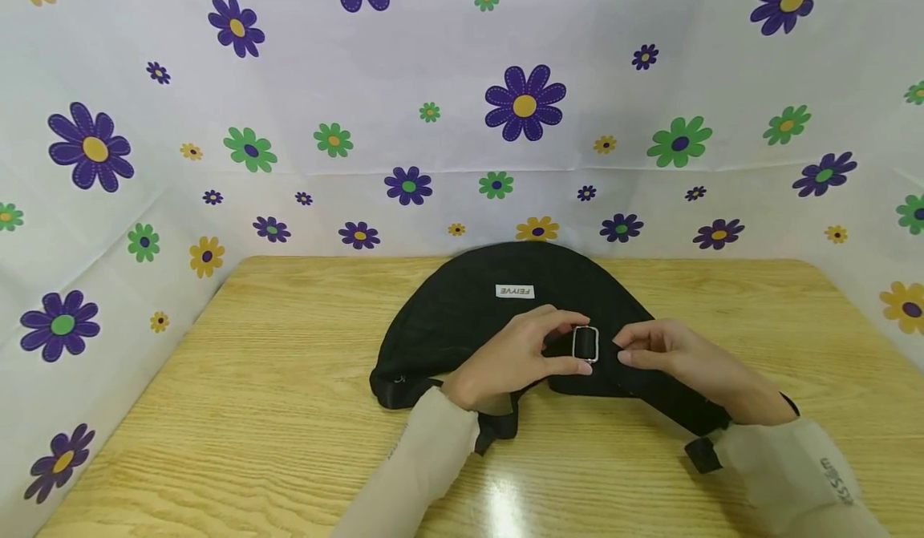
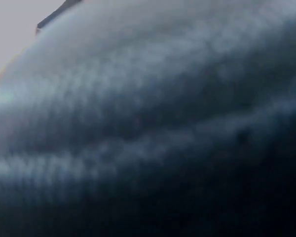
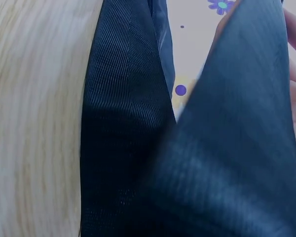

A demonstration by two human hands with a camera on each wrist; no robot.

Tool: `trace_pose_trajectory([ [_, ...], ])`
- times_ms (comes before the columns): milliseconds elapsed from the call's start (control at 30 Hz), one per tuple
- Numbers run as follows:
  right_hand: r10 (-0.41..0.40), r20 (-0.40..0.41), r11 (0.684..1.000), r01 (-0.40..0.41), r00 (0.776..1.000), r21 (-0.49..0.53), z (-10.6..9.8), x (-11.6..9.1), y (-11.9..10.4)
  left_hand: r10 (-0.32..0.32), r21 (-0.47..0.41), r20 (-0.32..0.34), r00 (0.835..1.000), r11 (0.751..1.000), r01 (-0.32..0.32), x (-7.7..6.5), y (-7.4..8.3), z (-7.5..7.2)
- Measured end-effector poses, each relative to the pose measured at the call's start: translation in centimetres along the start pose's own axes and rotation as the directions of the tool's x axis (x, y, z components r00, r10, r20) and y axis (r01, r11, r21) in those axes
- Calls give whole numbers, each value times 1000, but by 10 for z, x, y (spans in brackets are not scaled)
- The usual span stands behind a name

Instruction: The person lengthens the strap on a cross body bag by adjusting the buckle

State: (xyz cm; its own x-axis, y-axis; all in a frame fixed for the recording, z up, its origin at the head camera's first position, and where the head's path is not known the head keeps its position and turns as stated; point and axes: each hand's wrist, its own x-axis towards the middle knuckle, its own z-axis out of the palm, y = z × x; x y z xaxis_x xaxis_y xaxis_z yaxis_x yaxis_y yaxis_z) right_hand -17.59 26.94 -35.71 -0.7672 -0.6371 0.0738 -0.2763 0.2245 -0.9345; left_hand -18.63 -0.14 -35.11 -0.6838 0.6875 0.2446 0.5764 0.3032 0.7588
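Observation:
A black crescent-shaped shoulder bag (image 1: 462, 305) with a small white label (image 1: 515, 291), its lettering upside down, lies on the table. In front of it my left hand (image 1: 516, 353) pinches a square silver strap slider (image 1: 585, 344) between thumb and fingers, black webbing threaded through it. Just to the right, my right hand (image 1: 667, 355) pinches the black strap (image 1: 678, 402), which passes beneath its wrist. Wide webbing (image 3: 232, 138) rises past the right hand's fingers in the right wrist view. Blurred dark fabric (image 2: 153, 123) fills most of the left wrist view.
The pale wooden table (image 1: 238, 378) ends at a white cloth backdrop (image 1: 433, 57) with printed flowers. A loop of strap (image 1: 498, 426) hangs by the left wrist, and a dark strap end (image 1: 703, 455) sticks out near the right sleeve (image 1: 787, 466).

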Motion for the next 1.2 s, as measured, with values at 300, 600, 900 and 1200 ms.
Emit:
trace_pose_trajectory([
  [300, 29, -49, 999, -28, 998, 22, 6, 2, -5, 29, -3, -21, 999, 1000, -29, 0, -1, 1],
  [600, -37, -63, 995, 42, 997, 91, 15, 7, -6, 29, -53, -12, 1000, 998, -29, 0, -1, 2],
  [900, -49, -54, 985, 57, 997, 162, 24, 12, -2, 26, -92, 6, 1000, 995, -26, 3, 0, 7],
  [1200, 2, 45, 986, -9, 999, 164, 11, 8, 1, 12, -45, -28, 1000, 999, -13, 1, 1, -1],
])
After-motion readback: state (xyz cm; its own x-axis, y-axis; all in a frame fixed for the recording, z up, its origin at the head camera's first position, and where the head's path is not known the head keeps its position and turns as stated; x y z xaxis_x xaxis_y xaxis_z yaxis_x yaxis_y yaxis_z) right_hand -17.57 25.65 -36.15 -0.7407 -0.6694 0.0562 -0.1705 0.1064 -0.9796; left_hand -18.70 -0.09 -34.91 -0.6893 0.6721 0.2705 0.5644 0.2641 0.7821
